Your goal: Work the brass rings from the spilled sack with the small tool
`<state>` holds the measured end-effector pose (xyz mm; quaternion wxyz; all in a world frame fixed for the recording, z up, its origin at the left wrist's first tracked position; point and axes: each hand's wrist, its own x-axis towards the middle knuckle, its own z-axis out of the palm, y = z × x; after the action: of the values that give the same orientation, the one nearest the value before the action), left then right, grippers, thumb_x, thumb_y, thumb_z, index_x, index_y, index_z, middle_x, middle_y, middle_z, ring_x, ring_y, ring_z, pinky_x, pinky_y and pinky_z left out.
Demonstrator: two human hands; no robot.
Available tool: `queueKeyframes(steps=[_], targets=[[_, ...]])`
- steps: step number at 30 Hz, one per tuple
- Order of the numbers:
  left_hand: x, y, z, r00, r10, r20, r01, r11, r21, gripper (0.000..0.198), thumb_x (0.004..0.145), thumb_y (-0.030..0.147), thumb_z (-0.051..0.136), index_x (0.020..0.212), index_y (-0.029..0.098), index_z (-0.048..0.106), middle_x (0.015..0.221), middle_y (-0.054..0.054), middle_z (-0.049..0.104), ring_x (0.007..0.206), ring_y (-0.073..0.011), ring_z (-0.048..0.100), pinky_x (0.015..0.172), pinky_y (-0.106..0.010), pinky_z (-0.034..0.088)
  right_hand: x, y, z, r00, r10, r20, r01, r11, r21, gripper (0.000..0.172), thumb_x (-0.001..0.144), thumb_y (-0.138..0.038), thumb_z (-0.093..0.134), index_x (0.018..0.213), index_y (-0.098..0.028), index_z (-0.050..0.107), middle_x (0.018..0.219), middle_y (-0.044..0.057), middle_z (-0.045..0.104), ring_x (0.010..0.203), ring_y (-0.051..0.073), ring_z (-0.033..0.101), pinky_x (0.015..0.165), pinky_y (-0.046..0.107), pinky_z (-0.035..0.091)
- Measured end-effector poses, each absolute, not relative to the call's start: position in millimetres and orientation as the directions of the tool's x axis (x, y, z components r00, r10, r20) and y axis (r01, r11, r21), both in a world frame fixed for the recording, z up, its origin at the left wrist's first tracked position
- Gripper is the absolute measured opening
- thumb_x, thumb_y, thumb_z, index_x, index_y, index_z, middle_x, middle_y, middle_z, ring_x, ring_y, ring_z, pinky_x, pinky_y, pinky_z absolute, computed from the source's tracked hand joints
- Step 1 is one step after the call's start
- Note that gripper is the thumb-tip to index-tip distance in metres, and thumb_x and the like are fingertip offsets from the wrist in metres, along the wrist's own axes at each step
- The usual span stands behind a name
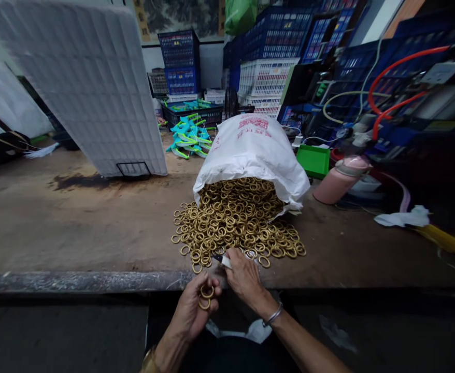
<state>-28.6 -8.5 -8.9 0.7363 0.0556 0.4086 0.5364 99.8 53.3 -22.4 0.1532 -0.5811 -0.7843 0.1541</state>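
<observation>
Two gold-coloured rings (pixel 204 303) are held in the curled fingers of my left hand (pixel 194 305), just in front of the table edge. My right hand (pixel 243 273) grips a white tool with a dark tip (pixel 223 260), whose exact kind I cannot make out. That tip points left over the near edge of a heap of gold rings (pixel 231 228). The heap spills from the mouth of a white woven sack (pixel 256 150) lying on its side on the table. Part of the right hand touches or hovers over the closest rings; I cannot tell which.
The wooden table (pixel 134 228) carries a tall white ribbed panel (pixel 91 88), turquoise and green pieces (pixel 190 137), a green tray (pixel 313 160) and a pink cylinder (pixel 342 181) with red hoses (pixel 379 83). Blue crates (pixel 278 33) are stacked behind.
</observation>
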Motion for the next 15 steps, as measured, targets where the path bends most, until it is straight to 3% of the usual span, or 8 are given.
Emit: queueKeyframes(steps=[4, 7, 10, 15], targets=[[-23.6, -5.2, -11.6, -0.006, 0.879, -0.476, -0.59, 0.382, 0.712, 0.03, 0.066, 0.04, 0.066, 0.075, 0.015, 0.052, 0.066, 0.001, 0.055, 0.052, -0.0079, 0.05, 0.037, -0.014, 0.032, 108.9, 48.8, -24.6, -0.367, 0.922, 0.127, 0.731, 0.37, -0.573, 0.021, 0.071, -0.005, 0.04, 0.084, -0.02, 0.047, 0.075, 0.0, 0.056, 0.066, 0.013, 0.05, 0.06, 0.022, 0.03], [-20.9, -3.8, -13.9, -0.043, 0.911, -0.41, -0.437, 0.352, 0.828, 0.033, 0.069, 0.045, 0.062, 0.076, 0.016, 0.051, 0.056, 0.005, 0.048, 0.042, -0.0044, 0.039, 0.035, -0.014, 0.026, 112.3, 42.7, -21.9, -0.397, 0.906, 0.145, 0.655, 0.39, -0.647, 0.021, 0.069, -0.005, 0.04, 0.082, -0.02, 0.046, 0.072, 0.0, 0.055, 0.065, 0.013, 0.05, 0.059, 0.022, 0.031], [-20.1, -3.1, -16.6, -0.021, 0.928, -0.372, -0.352, 0.342, 0.871, 0.033, 0.071, 0.047, 0.058, 0.07, 0.016, 0.048, 0.048, 0.008, 0.04, 0.037, -0.0031, 0.03, 0.035, -0.014, 0.024, 112.6, 38.4, -18.8, -0.392, 0.909, 0.141, 0.625, 0.376, -0.685, 0.018, 0.07, -0.007, 0.042, 0.083, -0.02, 0.047, 0.072, 0.0, 0.056, 0.067, 0.014, 0.052, 0.06, 0.022, 0.033], [-19.8, -3.2, -17.7, -0.089, 0.927, -0.365, -0.311, 0.322, 0.894, 0.032, 0.07, 0.048, 0.058, 0.07, 0.019, 0.043, 0.044, 0.011, 0.036, 0.035, -0.0034, 0.027, 0.035, -0.015, 0.022, 113.2, 36.3, -15.4, -0.401, 0.898, 0.18, 0.572, 0.399, -0.717, 0.013, 0.073, -0.01, 0.043, 0.081, -0.02, 0.047, 0.07, 0.0, 0.056, 0.064, 0.013, 0.052, 0.058, 0.022, 0.034]])
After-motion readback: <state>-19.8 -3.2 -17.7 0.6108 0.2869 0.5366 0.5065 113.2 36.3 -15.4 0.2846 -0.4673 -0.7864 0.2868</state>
